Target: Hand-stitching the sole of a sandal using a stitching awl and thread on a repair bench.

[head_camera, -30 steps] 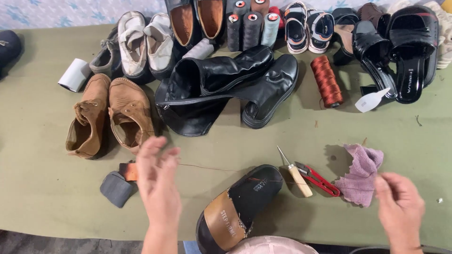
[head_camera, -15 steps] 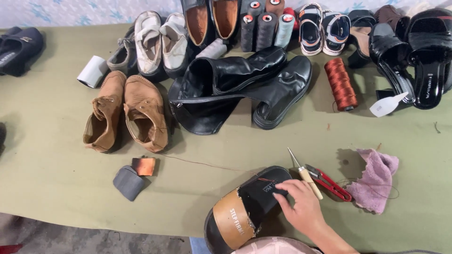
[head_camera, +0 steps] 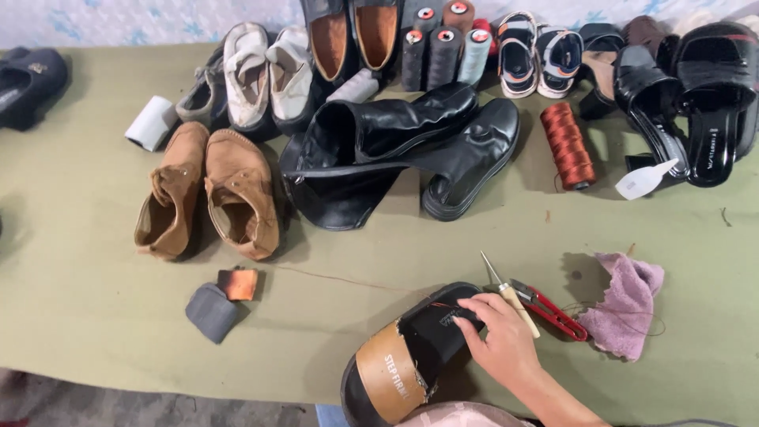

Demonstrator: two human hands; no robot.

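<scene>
While fingers (head_camera: 474, 310) rest on it — black slipper (head_camera: 411, 356) | underneath, touching

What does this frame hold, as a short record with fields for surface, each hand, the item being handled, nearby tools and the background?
surface: green cloth-covered table
right hand: right hand rests fingers on the black slipper
left hand: out of view
item handled: slipper with tan insole, torn at the strap edge
nearby tools: awl, red snips, pink rag
background: black boots, brown suede shoes, thread cones, rust thread spool
</scene>
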